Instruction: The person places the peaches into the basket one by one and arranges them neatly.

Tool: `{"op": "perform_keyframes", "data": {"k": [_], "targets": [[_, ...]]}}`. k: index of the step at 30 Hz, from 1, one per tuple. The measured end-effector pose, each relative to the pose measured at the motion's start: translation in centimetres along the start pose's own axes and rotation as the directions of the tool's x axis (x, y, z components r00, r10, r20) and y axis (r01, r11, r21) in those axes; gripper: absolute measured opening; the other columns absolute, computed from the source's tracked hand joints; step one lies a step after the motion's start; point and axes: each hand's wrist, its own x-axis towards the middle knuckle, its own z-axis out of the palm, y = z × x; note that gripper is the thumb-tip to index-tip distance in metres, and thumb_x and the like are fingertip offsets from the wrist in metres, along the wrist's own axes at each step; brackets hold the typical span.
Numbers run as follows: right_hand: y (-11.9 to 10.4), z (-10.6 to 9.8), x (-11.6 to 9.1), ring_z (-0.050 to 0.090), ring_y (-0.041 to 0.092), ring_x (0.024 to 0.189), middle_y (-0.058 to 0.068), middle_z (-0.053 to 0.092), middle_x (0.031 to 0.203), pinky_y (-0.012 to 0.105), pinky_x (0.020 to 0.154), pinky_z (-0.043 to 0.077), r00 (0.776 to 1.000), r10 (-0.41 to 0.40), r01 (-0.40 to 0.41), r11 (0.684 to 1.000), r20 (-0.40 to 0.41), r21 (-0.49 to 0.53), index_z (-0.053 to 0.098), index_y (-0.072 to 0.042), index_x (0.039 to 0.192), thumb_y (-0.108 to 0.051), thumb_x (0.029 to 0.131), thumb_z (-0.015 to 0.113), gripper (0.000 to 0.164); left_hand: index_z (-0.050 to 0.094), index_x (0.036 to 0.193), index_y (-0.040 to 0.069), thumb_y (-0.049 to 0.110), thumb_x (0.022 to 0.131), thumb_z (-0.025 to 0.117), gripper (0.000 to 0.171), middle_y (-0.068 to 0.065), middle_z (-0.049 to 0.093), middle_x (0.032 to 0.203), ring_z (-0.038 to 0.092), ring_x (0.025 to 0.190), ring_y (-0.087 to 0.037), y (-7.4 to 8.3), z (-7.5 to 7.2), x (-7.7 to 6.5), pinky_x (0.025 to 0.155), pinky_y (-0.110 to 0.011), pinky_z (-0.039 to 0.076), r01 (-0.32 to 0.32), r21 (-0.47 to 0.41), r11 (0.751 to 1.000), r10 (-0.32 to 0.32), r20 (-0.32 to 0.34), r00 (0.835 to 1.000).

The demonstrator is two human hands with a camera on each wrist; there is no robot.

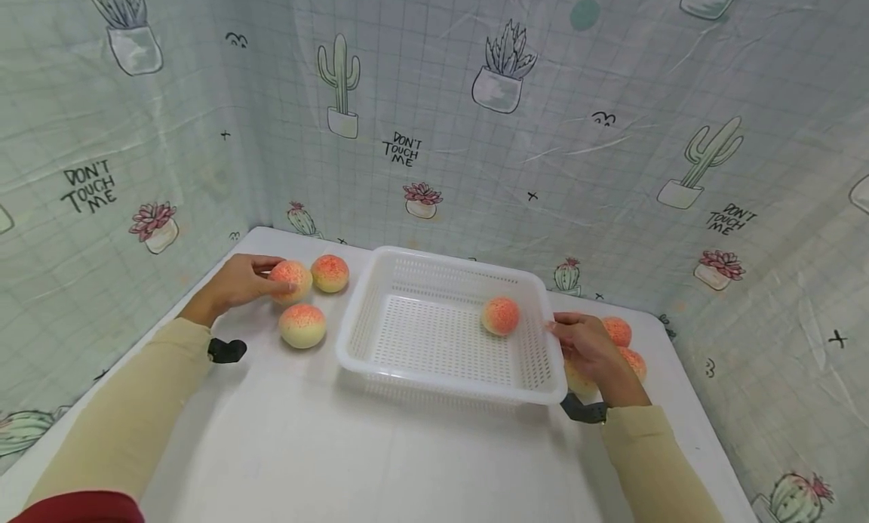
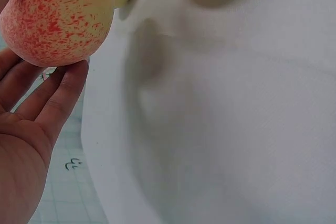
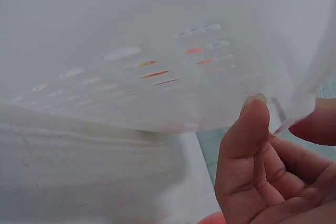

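Grips 1 peach (image 1: 290, 281) between the thumb and fingertips of the left hand (image 1: 237, 283), to the left of the white perforated basket (image 1: 448, 382). Shows 2 other peaches (image 1: 330, 273) near the gripped fruit: 1 toward the back of the worktop (image 1: 326, 463), 1 toward the front. Pinches the right rim of the basket between thumb and fingers of the right hand (image 1: 589, 346). Contains 1 separate peach (image 1: 501, 316) inside the basket, right of centre. Includes 3 further peaches (image 1: 633, 363) close to the right hand (partly hidden by it in the head view). Is backed by cactus-printed sheeting (image 1: 421, 78).
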Motion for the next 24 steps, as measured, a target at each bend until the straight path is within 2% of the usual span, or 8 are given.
{"op": "perform_keyframes", "data": {"k": [5,10,16,24], "targets": [[0.0,0.0,-0.1,0.068,0.023,0.109,0.013,0.056,0.147,0.031,0.092,0.062,1.0,0.003,-0.003,1.0,0.0,0.003,0.044,-0.005,0.155,-0.02,0.102,0.067,0.059,0.043,0.156,0.001,0.063,0.083,0.08,0.103,-0.03,0.046,0.156,0.05,0.138,-0.046,0.5,-1.0,-0.1,0.113,-0.066,0.042,-0.038,-0.011,0.999,0.038,-0.004,0.999],[0.0,0.1,-0.2,0.067,0.024,0.111,0.015,0.051,0.153,0.034,0.095,0.061,1.0,0.005,-0.005,1.0,0.003,-0.003,0.043,-0.007,0.156,-0.022,0.103,0.067,0.06,0.042,0.157,0.001,0.062,0.083,0.08,0.103,-0.029,0.044,0.157,0.049,0.138,-0.046,1.4,-1.6,-0.4,0.113,-0.066,0.042,-0.039,0.005,0.999,0.039,-0.01,0.999],[0.1,0.0,-0.2,0.068,0.024,0.111,0.015,0.051,0.154,0.035,0.096,0.061,1.0,0.004,-0.004,1.0,0.012,0.003,0.044,-0.007,0.156,-0.021,0.102,0.067,0.06,0.042,0.157,0.001,0.059,0.085,0.081,0.101,-0.03,0.042,0.159,0.048,0.139,-0.047,2.6,-2.1,-0.5,0.113,-0.065,0.044,-0.062,0.012,0.998,0.062,-0.01,0.998],[0.0,-0.1,-0.2,0.068,0.024,0.11,0.016,0.051,0.154,0.035,0.095,0.062,1.0,-0.001,0.002,1.0,0.019,-0.009,0.044,-0.007,0.156,-0.022,0.102,0.067,0.061,0.045,0.155,-0.001,0.051,0.086,0.082,0.094,-0.028,0.048,0.155,0.054,0.134,-0.044,4.4,-2.5,-0.7,0.11,-0.062,0.048,-0.105,0.018,0.994,0.105,-0.008,0.994]]}}
